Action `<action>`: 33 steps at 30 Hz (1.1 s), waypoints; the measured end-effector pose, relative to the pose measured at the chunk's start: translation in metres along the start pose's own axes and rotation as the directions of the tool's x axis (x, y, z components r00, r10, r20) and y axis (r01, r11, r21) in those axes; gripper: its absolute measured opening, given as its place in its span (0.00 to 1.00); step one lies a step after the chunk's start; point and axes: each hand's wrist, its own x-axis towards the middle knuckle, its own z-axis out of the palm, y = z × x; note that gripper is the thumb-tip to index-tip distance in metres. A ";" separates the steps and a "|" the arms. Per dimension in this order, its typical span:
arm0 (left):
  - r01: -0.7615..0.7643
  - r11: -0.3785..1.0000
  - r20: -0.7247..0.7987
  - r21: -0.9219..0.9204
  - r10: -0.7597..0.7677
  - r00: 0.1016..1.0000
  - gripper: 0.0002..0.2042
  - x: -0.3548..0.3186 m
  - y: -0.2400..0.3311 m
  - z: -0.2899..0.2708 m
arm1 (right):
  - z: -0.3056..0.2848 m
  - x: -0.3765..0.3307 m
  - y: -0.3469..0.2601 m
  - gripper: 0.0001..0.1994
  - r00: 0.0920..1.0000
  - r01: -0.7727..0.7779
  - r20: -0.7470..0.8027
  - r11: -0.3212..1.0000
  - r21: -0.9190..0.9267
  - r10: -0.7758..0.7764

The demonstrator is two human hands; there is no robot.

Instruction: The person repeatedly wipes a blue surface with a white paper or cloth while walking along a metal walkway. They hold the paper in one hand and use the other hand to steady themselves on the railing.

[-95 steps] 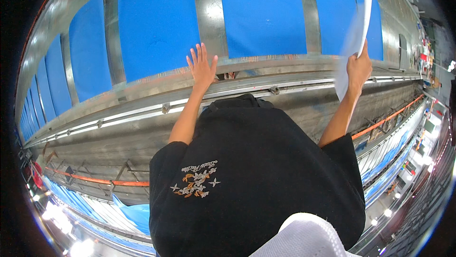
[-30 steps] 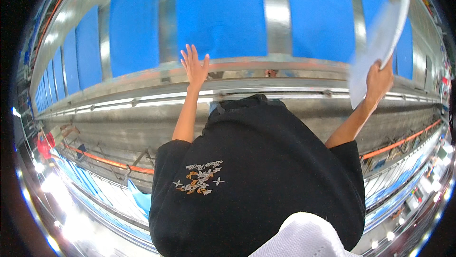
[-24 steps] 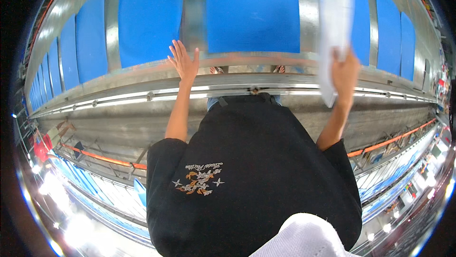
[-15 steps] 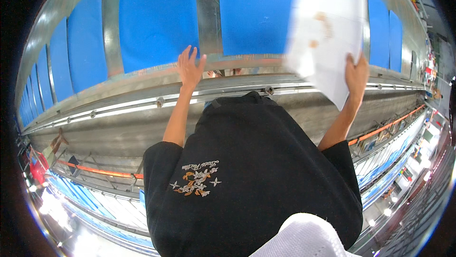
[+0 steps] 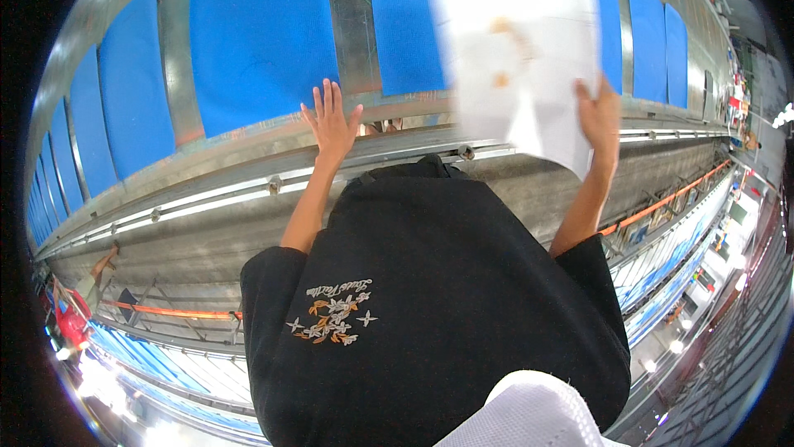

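My right hand point(image 5: 600, 116) grips the right edge of a large white sheet point(image 5: 488, 66), thumb lying over its face. The sheet has brownish marks near its middle and a pale tapering shape lower down; it is held up in front of a blue panel point(image 5: 405, 33) and hides much of it. My left hand point(image 5: 333, 129) holds nothing. Its fingers are spread, and the fingertips are over or by the near edge of another blue panel point(image 5: 260, 42); whether they touch it I cannot tell.
Several more blue panels point(image 5: 136, 83) lie in a row along the metal-topped table point(image 5: 351, 25). A metal rail point(image 5: 372, 157) with round fittings runs along its near side. Behind me are racks with an orange bar point(image 5: 182, 312). Another person point(image 5: 73, 315) is at the far left.
The white sheet and my right hand have moved left. My left hand has shifted slightly to the right relative to the panel beside it, fingers still spread.
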 end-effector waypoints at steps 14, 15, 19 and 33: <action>-0.019 0.979 -0.188 -0.201 -0.019 0.982 0.23 0.038 0.004 -0.025 | 0.003 -0.005 -0.019 0.22 0.977 0.186 0.067 0.967 0.175 -0.201; -0.011 0.972 -0.154 -0.236 -0.026 0.988 0.24 0.042 0.009 -0.026 | -0.006 0.000 -0.003 0.22 0.995 0.098 -0.010 0.985 0.144 -0.097; -0.219 0.950 -0.198 -0.222 0.176 0.964 0.29 0.071 0.046 -0.016 | -0.040 0.008 0.019 0.22 0.934 -0.260 -0.250 0.965 0.022 0.257; -0.529 0.845 0.008 -0.080 0.531 0.847 0.34 0.139 0.155 0.049 | -0.071 -0.022 0.095 0.17 0.820 -0.408 -0.350 0.891 0.199 0.453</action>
